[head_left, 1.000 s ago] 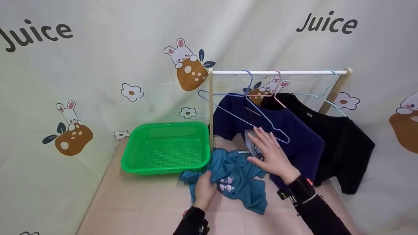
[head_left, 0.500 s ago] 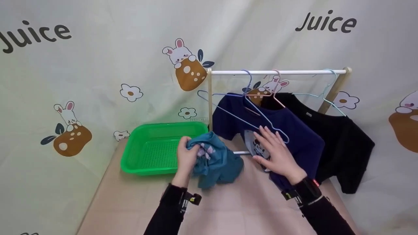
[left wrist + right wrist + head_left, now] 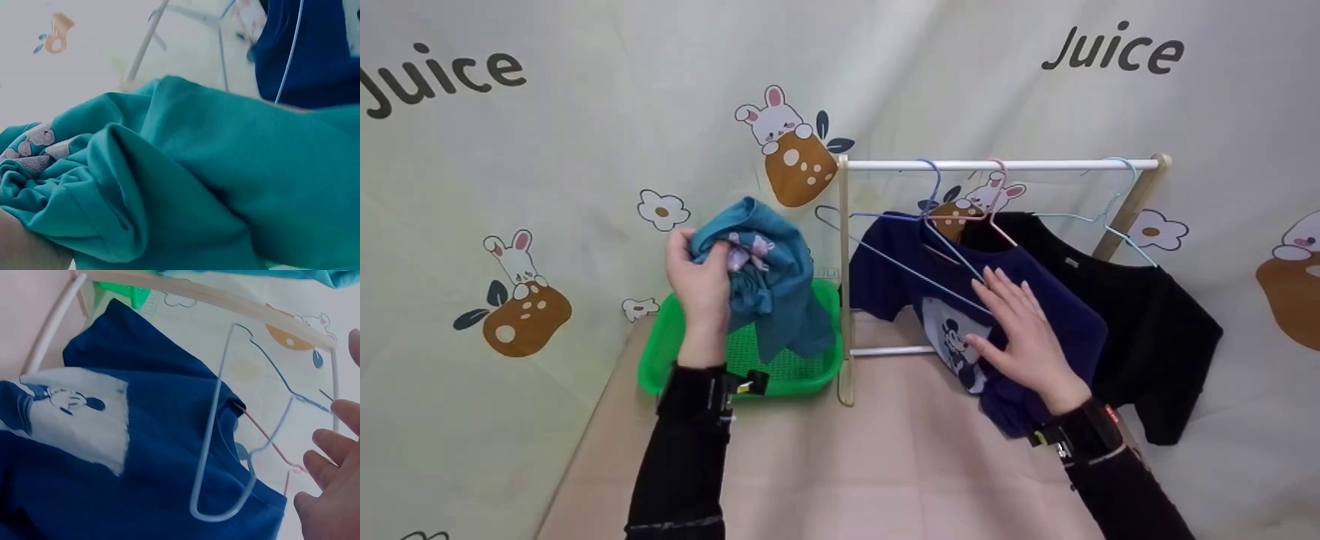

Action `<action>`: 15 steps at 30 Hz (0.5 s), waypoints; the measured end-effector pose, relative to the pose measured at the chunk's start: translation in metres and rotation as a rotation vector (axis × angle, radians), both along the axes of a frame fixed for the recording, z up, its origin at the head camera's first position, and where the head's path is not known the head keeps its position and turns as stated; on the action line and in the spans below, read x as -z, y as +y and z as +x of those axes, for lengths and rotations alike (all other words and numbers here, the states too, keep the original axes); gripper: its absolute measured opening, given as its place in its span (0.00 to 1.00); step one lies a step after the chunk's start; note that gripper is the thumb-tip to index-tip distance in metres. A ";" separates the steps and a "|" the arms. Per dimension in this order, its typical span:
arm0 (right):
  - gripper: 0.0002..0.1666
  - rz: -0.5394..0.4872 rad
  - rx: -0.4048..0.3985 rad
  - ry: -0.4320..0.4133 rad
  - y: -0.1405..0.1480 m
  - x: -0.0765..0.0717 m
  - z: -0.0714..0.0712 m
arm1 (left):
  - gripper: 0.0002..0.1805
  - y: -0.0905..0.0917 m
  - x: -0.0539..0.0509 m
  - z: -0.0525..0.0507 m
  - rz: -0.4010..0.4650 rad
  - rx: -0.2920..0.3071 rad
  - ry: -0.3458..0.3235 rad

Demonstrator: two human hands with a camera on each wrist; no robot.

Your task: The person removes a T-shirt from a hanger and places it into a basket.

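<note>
My left hand (image 3: 701,285) grips a bunched teal garment (image 3: 780,277) with a pale pink print and holds it up over the green basket (image 3: 660,360). In the left wrist view the teal garment (image 3: 185,180) fills most of the picture, and only part of the hand (image 3: 28,242) shows. My right hand (image 3: 1027,341), fingers straight and spread, is in front of the navy T-shirt (image 3: 885,255) near the bare blue hanger (image 3: 900,262). The right wrist view shows these fingers apart from the hanger (image 3: 205,455), holding nothing.
A small rack with a white rail (image 3: 1050,165) and wooden posts stands at the right. The navy T-shirt hangs on a pink hanger (image 3: 997,202), and a black T-shirt (image 3: 1155,322) hangs on a light blue hanger (image 3: 1110,210). A printed cloth backdrop (image 3: 607,127) rises behind.
My left hand has lifted the teal garment off the table and carried it left and up, over the basket. My right hand has shifted slightly right, its fingers still spread.
</note>
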State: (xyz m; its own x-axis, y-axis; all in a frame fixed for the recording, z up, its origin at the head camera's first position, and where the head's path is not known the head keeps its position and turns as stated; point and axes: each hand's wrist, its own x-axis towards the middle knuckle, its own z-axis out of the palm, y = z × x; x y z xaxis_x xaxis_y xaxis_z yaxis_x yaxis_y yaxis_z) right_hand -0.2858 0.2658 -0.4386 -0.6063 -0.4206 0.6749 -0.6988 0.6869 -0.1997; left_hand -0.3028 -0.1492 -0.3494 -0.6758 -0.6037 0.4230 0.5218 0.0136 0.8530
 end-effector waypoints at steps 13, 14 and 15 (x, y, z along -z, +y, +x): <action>0.44 -0.005 0.099 0.002 0.019 -0.012 -0.008 | 0.26 -0.065 0.080 -0.035 -0.325 -0.061 -0.405; 0.44 -0.008 0.106 0.000 0.021 -0.012 -0.009 | 0.30 -0.067 0.086 -0.035 -0.357 -0.051 -0.433; 0.44 -0.010 0.113 0.003 0.022 -0.012 -0.010 | 0.31 -0.069 0.091 -0.035 -0.382 -0.044 -0.460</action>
State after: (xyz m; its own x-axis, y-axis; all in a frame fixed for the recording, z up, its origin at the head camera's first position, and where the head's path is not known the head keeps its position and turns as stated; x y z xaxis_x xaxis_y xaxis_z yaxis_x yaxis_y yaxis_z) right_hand -0.2958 0.2882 -0.4261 -0.6479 -0.3428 0.6802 -0.6172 0.7596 -0.2051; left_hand -0.3381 -0.2177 -0.4407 -0.8187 -0.4980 0.2859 0.0925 0.3770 0.9216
